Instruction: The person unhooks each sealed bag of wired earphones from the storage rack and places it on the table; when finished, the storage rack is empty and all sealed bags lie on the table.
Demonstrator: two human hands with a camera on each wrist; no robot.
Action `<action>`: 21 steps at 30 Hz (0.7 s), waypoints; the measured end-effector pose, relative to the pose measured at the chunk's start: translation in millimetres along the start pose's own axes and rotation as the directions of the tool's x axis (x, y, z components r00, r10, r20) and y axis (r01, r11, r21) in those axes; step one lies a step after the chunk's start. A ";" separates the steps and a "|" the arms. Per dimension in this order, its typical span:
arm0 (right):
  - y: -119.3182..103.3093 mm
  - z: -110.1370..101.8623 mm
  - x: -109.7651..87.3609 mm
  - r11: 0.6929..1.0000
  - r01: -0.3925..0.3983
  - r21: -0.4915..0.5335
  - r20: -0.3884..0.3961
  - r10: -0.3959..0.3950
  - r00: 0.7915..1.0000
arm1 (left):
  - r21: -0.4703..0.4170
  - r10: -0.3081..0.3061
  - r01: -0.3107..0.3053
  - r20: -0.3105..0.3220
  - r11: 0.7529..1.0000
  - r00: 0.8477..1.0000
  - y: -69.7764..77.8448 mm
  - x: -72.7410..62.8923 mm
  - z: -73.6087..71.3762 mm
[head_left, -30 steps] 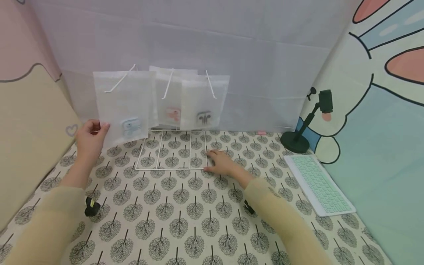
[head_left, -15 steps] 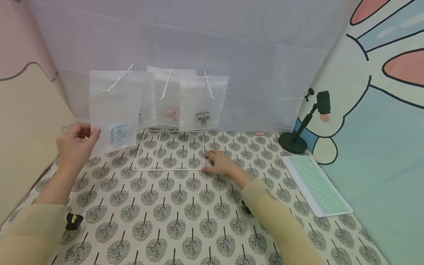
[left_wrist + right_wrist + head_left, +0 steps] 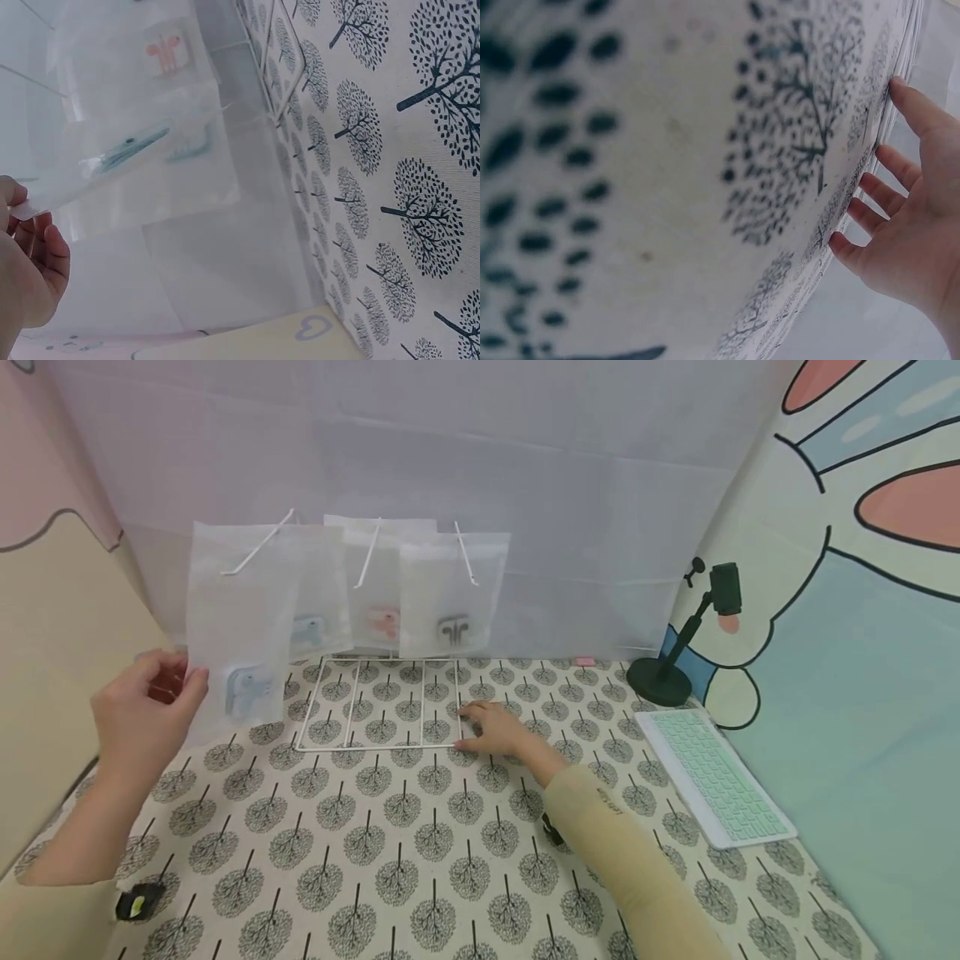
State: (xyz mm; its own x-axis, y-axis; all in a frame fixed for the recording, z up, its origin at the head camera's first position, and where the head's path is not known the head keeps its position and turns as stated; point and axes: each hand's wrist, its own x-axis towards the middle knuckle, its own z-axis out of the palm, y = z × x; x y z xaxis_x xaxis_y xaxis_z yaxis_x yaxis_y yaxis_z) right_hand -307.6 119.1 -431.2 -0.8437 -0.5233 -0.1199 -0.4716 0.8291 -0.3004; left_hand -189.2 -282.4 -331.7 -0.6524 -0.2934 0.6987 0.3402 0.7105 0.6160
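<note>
Head view: 2 hands are at work over a tree-print cloth (image 3: 435,860), each at a different part of the scene.
Left hand: the left hand (image 3: 142,710) pinches the side edge of the front bag (image 3: 243,618) between thumb and fingers; the left wrist view confirms the grip, fingertips together on the film.
Front bag: translucent, blue earphones (image 3: 247,691) showing in its lower part; it hangs on the left hook (image 3: 265,542), whose tip projects past its front face.
Rear bag: behind the front bag, partly covered by it, is the rear bag (image 3: 322,568), also with a blue item visible inside.
Middle bag: the middle bag (image 3: 378,589) hangs at the middle hook (image 3: 368,553), reddish contents low down, its right part overlapped by the next bag.
Right bag: the right bag (image 3: 438,589) hangs at the right hook (image 3: 465,552), dark earphones visible.
Right hand: the right hand (image 3: 491,731) is at the right side of the white wire frame (image 3: 378,747), thumb by the front corner; digits spread apart, clamped on nothing visible. Whether they touch the wire cannot be told.
Right-hand area: a white keyboard (image 3: 716,777) with green keys lies at an angle; behind it a black stand (image 3: 660,682) is upright.
Rear edge: small pink object (image 3: 585,662) near the grey curtain (image 3: 570,527).
</note>
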 end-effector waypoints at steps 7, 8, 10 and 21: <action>1.1 3.1 1.9 1.000 0.000 -0.015 -0.012 -0.001 1.000 | 0.007 -0.003 0.003 -0.001 1.000 1.000 21.1 -5.5 -13.3; 1.0 3.1 1.9 1.000 -0.001 -0.014 -0.013 0.000 1.000 | 0.007 0.004 -0.004 -0.007 1.000 1.000 23.5 -6.0 -14.9; 0.7 2.7 1.4 1.000 -0.003 -0.009 -0.013 0.003 1.000 | 0.004 0.016 -0.016 -0.019 1.000 1.000 28.0 -7.4 -18.0; -2.0 0.2 -0.8 1.000 -0.008 -0.006 -0.006 0.008 1.000 | 0.040 -0.029 0.029 -0.012 0.999 1.000 38.9 -20.0 -35.1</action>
State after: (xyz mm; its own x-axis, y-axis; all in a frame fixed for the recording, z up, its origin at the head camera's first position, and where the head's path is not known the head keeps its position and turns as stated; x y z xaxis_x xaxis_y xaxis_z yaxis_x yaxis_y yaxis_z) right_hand -305.9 117.8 -430.6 -0.8489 -0.5156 -0.1165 -0.4664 0.8342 -0.2942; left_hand -139.1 -271.3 -308.9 -0.6536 -0.3214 0.6851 0.2936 0.7267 0.6210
